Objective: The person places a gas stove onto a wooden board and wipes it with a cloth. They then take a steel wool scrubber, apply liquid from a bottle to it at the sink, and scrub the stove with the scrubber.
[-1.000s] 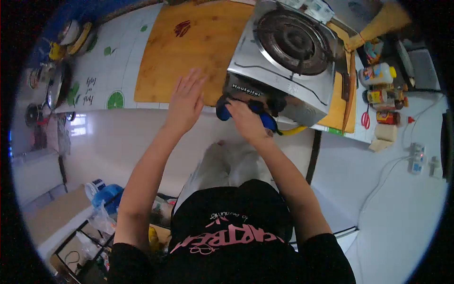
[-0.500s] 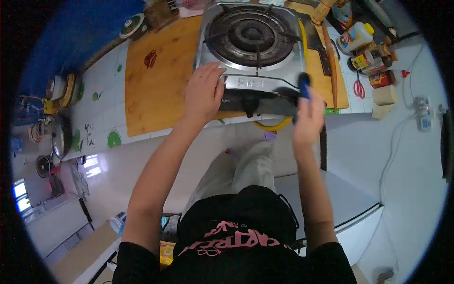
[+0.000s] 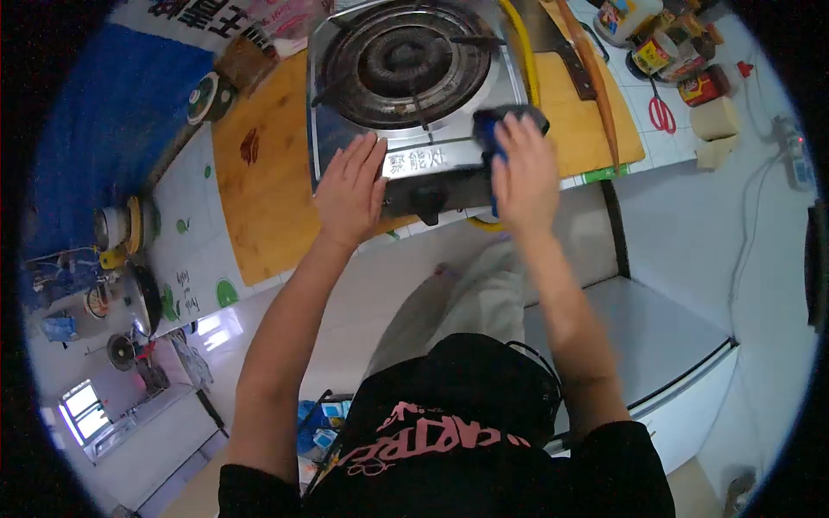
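Note:
A silver gas stove [image 3: 414,160] with a black round burner stands on the counter. Flat on its front left corner rests my left hand [image 3: 350,190], fingers stretched out and nothing held. My right hand [image 3: 527,177] presses a dark blue cloth [image 3: 485,129] against the front right corner of the stove top. Part of the cloth hangs over the stove's front edge, beside the black knob [image 3: 429,205]. Under the fingers, some of the cloth is hidden.
A wooden board [image 3: 259,190] lies left of the stove. On the right are a cleaver [image 3: 577,73], a wooden stick [image 3: 596,78], red scissors [image 3: 661,114] and several bottles and jars. A yellow hose [image 3: 522,52] runs behind the stove's right side.
My left hand has moved from above the board onto the stove. My right hand has brought the cloth from the front panel to the top's right corner. The stove now sits straighter in view.

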{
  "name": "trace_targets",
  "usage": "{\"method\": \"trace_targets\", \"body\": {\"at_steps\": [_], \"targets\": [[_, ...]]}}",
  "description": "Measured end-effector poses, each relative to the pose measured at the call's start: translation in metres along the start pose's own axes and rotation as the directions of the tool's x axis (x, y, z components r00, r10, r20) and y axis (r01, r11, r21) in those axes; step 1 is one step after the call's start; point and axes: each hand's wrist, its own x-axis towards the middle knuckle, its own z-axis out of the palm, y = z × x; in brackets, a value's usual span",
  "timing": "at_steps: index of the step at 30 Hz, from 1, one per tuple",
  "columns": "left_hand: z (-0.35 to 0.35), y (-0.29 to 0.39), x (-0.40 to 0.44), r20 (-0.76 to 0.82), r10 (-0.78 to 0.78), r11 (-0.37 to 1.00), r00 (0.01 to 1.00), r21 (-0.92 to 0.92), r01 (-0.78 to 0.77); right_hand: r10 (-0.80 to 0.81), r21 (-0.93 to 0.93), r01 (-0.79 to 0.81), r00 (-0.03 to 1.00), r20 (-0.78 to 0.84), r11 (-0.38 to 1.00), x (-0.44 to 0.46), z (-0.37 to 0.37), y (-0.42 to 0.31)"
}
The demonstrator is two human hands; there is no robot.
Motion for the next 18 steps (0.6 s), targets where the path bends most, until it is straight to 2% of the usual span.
{"method": "trace_targets", "body": {"at_steps": [2,6,8,10,14,18], "targets": [[-0.003,0.002,-0.001,0.041,-0.037,0.999,0.998,0.015,0.037,-0.053,-0.136,0.068,0.992,0.114,0.988,-0.024,-0.007,-0.017],[-0.006,0.003,0.004,0.074,0.012,1.0,0.997,0.023,-0.014,-0.038,-0.061,0.04,0.999,0.038,0.997,0.001,-0.006,0.002],[-0.004,0.001,0.0,0.043,-0.024,1.0,0.999,0.012,0.023,-0.026,-0.076,0.026,1.0,-0.005,0.997,-0.005,-0.003,-0.001],[-0.005,0.0,-0.001,0.058,-0.013,1.0,0.998,0.024,0.012,-0.095,-0.064,0.097,0.995,0.031,0.993,-0.021,-0.008,-0.006],[-0.001,0.001,-0.002,0.047,-0.026,0.999,0.999,0.021,0.025,-0.036,-0.003,0.036,0.997,0.061,0.999,0.002,-0.016,-0.004],[0.002,0.001,-0.003,0.0,-0.013,0.999,1.0,0.029,0.013,0.039,0.048,-0.043,0.995,0.092,0.998,0.044,0.007,0.016]]}}
